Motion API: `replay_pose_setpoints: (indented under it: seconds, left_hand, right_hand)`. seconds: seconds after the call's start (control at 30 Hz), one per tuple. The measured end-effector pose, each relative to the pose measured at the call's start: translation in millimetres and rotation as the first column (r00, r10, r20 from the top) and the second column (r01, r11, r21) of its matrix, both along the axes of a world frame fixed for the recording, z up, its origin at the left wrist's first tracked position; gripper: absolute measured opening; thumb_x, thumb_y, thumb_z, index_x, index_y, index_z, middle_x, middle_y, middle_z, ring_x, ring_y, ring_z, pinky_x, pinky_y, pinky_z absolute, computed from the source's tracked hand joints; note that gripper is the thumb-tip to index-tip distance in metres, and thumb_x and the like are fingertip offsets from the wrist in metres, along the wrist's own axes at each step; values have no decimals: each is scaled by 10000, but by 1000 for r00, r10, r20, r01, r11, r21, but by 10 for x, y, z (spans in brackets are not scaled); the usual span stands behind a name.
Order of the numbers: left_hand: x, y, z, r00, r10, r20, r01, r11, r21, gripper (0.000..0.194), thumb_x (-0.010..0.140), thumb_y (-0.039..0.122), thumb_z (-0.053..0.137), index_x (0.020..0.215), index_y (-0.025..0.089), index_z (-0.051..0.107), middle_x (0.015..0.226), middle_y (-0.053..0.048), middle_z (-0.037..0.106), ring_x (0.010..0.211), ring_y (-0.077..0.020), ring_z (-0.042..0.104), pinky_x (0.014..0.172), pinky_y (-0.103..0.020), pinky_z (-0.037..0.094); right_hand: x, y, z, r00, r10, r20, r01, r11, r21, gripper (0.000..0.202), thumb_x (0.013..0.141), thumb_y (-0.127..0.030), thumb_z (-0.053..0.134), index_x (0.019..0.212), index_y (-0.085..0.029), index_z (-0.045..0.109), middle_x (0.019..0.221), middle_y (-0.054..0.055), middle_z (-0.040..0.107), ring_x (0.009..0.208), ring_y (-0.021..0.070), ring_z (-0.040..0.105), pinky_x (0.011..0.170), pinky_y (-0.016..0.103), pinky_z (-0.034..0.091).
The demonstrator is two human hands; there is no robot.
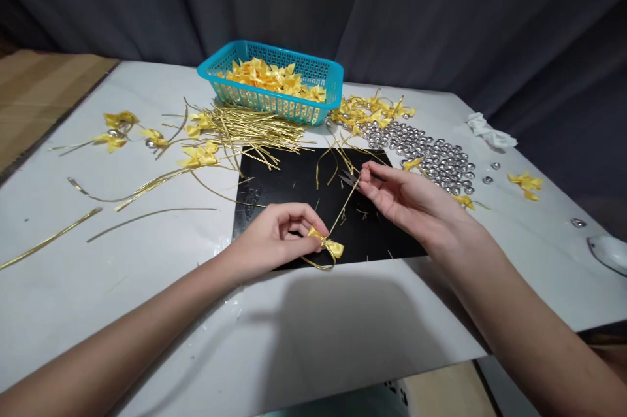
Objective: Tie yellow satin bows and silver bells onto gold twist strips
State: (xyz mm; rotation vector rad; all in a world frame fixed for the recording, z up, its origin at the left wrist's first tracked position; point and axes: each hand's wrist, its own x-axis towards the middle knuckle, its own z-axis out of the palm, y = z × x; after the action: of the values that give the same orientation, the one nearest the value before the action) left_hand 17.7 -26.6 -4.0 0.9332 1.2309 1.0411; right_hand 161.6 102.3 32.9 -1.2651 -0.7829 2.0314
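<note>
My left hand pinches a yellow ribbon bow between thumb and fingers, low over the front part of the black mat. A gold cord runs from the bow up to my right hand, whose thumb and fingertips are closed on its far end, so the cord is stretched straight. Another bit of cord loops below the bow. Beside my right fingertips show the dark blades of small scissors; their handles are hidden, and I cannot tell whether they lie on the mat or in my hand.
Behind the mat stands a blue basket of yellow bows. Gold cords are piled before it. Silver heart-shaped pieces spread at the right, near bows with cords. More bows and loose cords lie left. A white object sits far right.
</note>
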Motion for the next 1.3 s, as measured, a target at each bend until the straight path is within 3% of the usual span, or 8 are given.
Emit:
replay_pose_setpoints:
  seconds: [0.4, 0.5, 0.63, 0.8, 0.9, 0.97, 1.1, 1.3]
  left_hand:
    - [2, 12, 17, 1000, -15, 27, 16, 999, -33, 88, 637, 136, 654, 701, 142, 594, 582, 27, 565, 543, -78, 492, 543, -203, 359]
    - [13, 16, 1, 1000, 8, 5, -8, 1000, -30, 91, 649, 134, 656, 717, 143, 597, 610, 21, 582, 572, -85, 521, 555, -205, 374]
    - [32, 21, -41, 987, 158, -5, -158, 987, 4, 98, 673, 145, 673, 741, 147, 602, 658, 22, 606, 625, -86, 567, 604, -199, 416]
    - [41, 35, -53, 939, 337, 66, -336, 941, -24, 162, 683, 228, 715, 736, 154, 581, 676, -1, 667, 682, -121, 636, 665, -222, 458]
    - [45, 39, -46, 929, 360, 89, -359, 933, -25, 186, 702, 258, 709, 734, 154, 558, 651, 0, 665, 666, -124, 642, 656, -225, 467]
    - [50, 37, -55, 920, 369, 135, -372, 928, -2, 186, 741, 281, 676, 770, 163, 535, 634, 18, 650, 636, -115, 636, 647, -227, 476]
    - [59, 28, -78, 901, 385, 201, -394, 919, 3, 201, 781, 292, 640, 887, 180, 510, 643, 32, 659, 623, -110, 636, 650, -236, 485]
    - [48, 27, -65, 916, 358, 182, -362, 932, -14, 163, 756, 283, 674, 811, 152, 594, 704, -2, 693, 727, -122, 643, 722, -228, 462]
  right_hand:
    - [48, 58, -13, 999, 39, 11, -40, 998, 44, 229, 871, -45, 478, 683, -149, 557, 637, -8, 577, 552, 33, 588, 573, 71, 551]
    - [70, 15, 33, 997, 78, 1, -78, 989, 127, 187, 873, -94, 496, 712, -148, 574, 668, -12, 582, 585, 44, 597, 585, 112, 558]
    - [116, -171, 182, 979, 200, 30, -196, 900, 390, 128, 873, -202, 520, 752, -193, 559, 708, -33, 594, 527, 44, 545, 498, 130, 511]
    - [140, -509, 257, 926, 350, 140, -374, 800, 469, 122, 883, -308, 503, 790, -230, 520, 562, -65, 491, 440, 57, 427, 422, 144, 418]
    - [95, -643, 136, 859, 428, 282, -513, 709, 484, 150, 896, -316, 489, 796, -207, 509, 534, -66, 451, 442, 50, 361, 416, 146, 323]
    - [43, -689, 23, 853, 412, 320, -522, 680, 515, 167, 908, -318, 457, 799, -198, 493, 518, -73, 390, 434, 53, 305, 404, 164, 264]
    - [-35, -720, -166, 864, 328, 383, -502, 630, 592, 140, 901, -291, 441, 814, -196, 495, 571, -62, 347, 490, 73, 339, 470, 192, 314]
    - [-30, -713, -301, 853, 308, 421, -519, 569, 637, 125, 884, -317, 467, 875, -199, 506, 691, -8, 512, 606, 102, 480, 537, 216, 371]
